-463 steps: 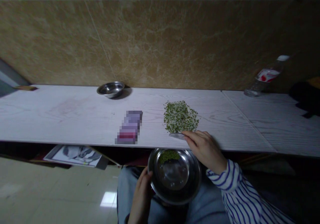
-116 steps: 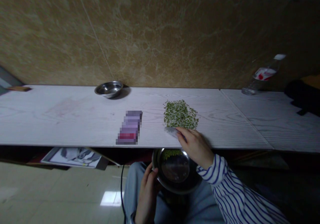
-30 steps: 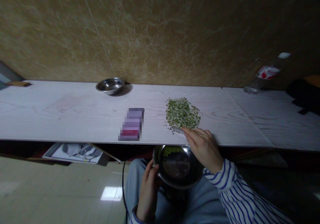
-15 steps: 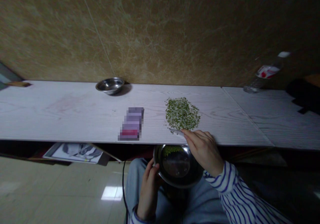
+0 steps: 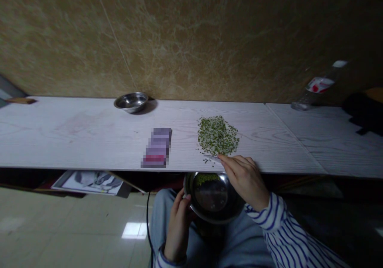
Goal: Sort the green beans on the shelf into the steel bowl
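Small green beans (image 5: 218, 135), probably mung beans, lie spread in a loose patch on the pale wood-grain table. My right hand (image 5: 243, 176) is closed around a thin, pale, flat piece (image 5: 212, 158) whose exact kind I cannot make out. Its tip rests at the near edge of the patch, with a few stray beans beside it. Below the table edge, a steel bowl (image 5: 214, 218) sits at my lap, with green beans inside at its far side. My left hand (image 5: 178, 224) grips that bowl's left rim, thumb on top.
A smaller steel bowl (image 5: 131, 103) stands by the wall. Left of the beans lies a blurred-out phone-like rectangle (image 5: 157, 146). A clear plastic bottle (image 5: 317, 86) and a dark object (image 5: 365, 110) are at the right. An open drawer (image 5: 92, 182) juts out below the table.
The pale flat piece has shifted slightly right and nearer the table edge. A few beans now lie on its near side. My left hand and the bowl stay put.
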Motion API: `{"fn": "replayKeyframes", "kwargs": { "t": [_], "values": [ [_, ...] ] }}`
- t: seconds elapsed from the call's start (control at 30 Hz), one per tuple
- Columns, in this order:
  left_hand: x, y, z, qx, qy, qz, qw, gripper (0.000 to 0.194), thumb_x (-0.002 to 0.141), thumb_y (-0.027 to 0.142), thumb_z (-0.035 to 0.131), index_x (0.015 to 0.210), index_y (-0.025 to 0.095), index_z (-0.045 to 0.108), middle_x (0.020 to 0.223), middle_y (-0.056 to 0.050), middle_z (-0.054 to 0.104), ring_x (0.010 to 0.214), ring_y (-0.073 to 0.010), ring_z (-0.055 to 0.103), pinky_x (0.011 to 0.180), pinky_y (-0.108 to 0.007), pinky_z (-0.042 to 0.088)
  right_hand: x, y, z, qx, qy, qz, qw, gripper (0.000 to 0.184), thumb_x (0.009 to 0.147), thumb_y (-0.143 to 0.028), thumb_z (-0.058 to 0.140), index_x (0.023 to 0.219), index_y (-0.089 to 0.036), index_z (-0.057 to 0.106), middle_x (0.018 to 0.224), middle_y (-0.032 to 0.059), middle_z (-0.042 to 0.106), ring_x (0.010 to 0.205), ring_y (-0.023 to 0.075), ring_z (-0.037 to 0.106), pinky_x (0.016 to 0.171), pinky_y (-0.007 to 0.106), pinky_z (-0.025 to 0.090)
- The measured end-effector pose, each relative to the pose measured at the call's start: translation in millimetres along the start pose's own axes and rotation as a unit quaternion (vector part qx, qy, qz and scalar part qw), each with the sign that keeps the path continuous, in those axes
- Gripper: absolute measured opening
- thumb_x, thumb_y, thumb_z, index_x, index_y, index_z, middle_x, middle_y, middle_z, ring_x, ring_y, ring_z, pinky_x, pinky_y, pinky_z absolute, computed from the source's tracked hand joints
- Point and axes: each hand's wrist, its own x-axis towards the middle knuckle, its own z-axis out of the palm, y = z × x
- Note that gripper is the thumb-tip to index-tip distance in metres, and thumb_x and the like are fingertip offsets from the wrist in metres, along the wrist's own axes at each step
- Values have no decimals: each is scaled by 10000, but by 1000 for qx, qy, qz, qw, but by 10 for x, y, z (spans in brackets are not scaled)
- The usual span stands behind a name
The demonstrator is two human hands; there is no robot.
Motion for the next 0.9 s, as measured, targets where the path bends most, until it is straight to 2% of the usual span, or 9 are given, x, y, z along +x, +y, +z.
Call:
{"fn": "replayKeyframes", "kwargs": {
  "t": [0.27,0.53,0.7,0.9],
  "values": [
    [7,0,8,-35,15,-2,999,485,815,424,657,1232,177,654,1225,-156,722,1186,-340,634,801,-342,554,10,15,-15,-2,-10,11,1000,262,997,-169,504,1168,-199,700,949,51,786,839,185,679,734,327,388],
    [8,19,-24,-29,8,-7,1000,522,831,440,629,1280,175,608,1338,-155,654,1151,-316,640,768,-324,550,88,-20,24,-18,-5,19,1000,266,989,-166,514,1174,-195,701,896,54,778,807,198,677,716,331,372],
    [12,31,-23,-46,6,-4,999,473,823,422,649,1236,189,642,1243,-140,704,1120,-312,654,774,-337,553,53,11,-5,-2,0,10,1000,258,992,-172,512,1168,-188,700,955,61,781,834,193,680,733,328,379],
    [-23,16,-6,-47,12,-7,999,472,816,412,672,1233,190,650,1270,-141,695,1162,-323,633,757,-329,549,59,-2,7,-4,-19,5,1000,253,991,-175,508,1146,-216,704,936,49,786,824,191,679,734,328,378]
  ]
}}
